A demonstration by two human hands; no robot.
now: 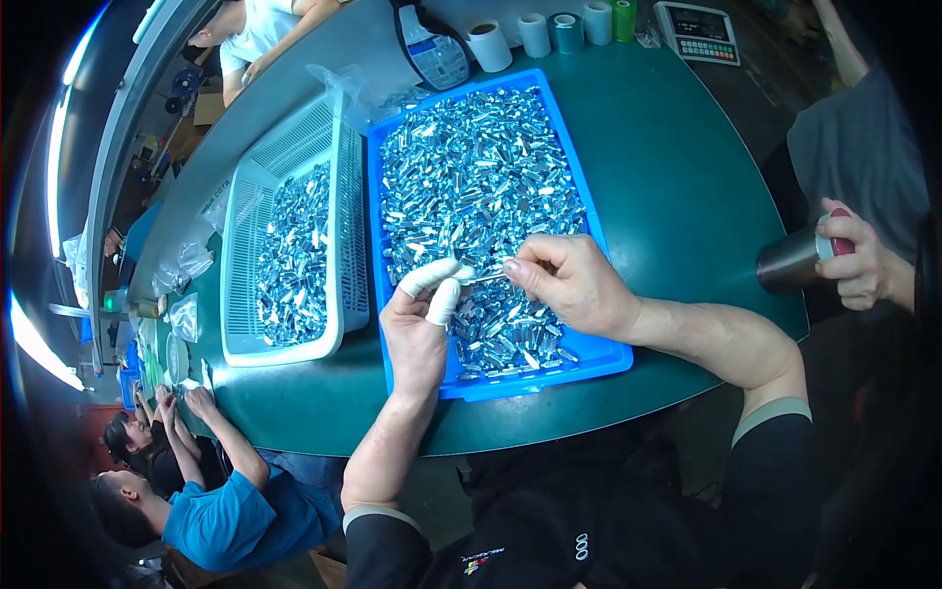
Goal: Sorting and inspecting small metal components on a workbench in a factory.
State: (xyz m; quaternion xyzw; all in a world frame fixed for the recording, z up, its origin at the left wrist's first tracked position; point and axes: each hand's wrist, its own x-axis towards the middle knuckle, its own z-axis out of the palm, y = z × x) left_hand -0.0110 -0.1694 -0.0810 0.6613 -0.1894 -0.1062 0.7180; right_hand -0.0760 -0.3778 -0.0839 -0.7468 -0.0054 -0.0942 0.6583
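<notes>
We hold one thin shiny metal piece (486, 278) between our two hands. Our right hand (569, 285) pinches one end of it with the thumb and first finger. Our left hand (420, 319) pinches the other end, and two of its fingers (429, 278) wear white covers. The piece lies flat and bridges the small gap between the two grips. It is just above the heap, not in it.

Under our hands sits a blue tray (606, 361) full of the same shiny pieces (471, 167). Our hands are over the near half of the tray, close to its front edge. The tray lies in the middle of the green table (667, 177).

Just beside the tray's left edge stands a white basket (240, 285) with more pieces inside. Along the far edge of the table stand some tape rolls (535, 34) and a scale (699, 31). By the right edge another person's hand (863, 260) holds a metal cup (785, 263).
</notes>
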